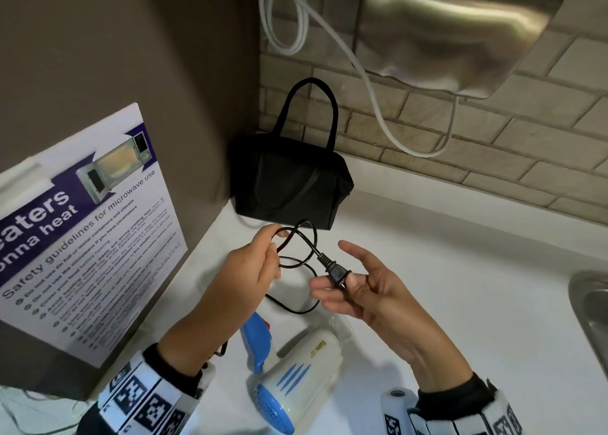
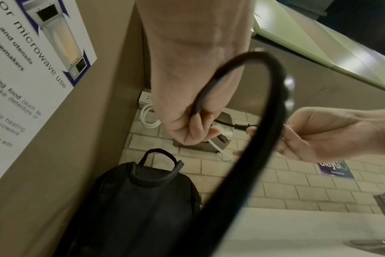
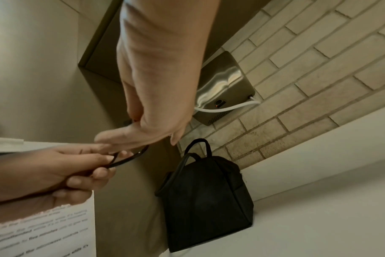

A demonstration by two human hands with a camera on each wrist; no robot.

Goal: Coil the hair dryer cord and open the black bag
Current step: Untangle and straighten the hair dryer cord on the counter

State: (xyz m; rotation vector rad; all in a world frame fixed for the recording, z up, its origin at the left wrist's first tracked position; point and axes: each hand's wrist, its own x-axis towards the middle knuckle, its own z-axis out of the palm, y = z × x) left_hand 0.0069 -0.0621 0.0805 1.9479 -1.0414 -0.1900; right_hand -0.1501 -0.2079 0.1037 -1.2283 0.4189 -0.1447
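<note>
Dryer (image 1: 296, 365): lies on counter (image 1: 460, 286), nearest, untouched. Bag (image 1: 289, 184): upright in the corner, seemingly zipped; opening not begun. Cord (image 1: 296, 263): few loose loops, coiling nearly complete. Left hand (image 1: 253, 266): fingers curled round the loops. Right hand (image 1: 362, 289): pinches plug (image 1: 335, 270), other fingers spread.

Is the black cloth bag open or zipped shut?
Shut. The black cloth bag stands upright on the white counter, top closed; nothing inside shows.

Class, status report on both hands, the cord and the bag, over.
Left hand grips cord loops. Right hand pinches plug. Black bag zipped shut, untouched. Nothing in the way.
</note>
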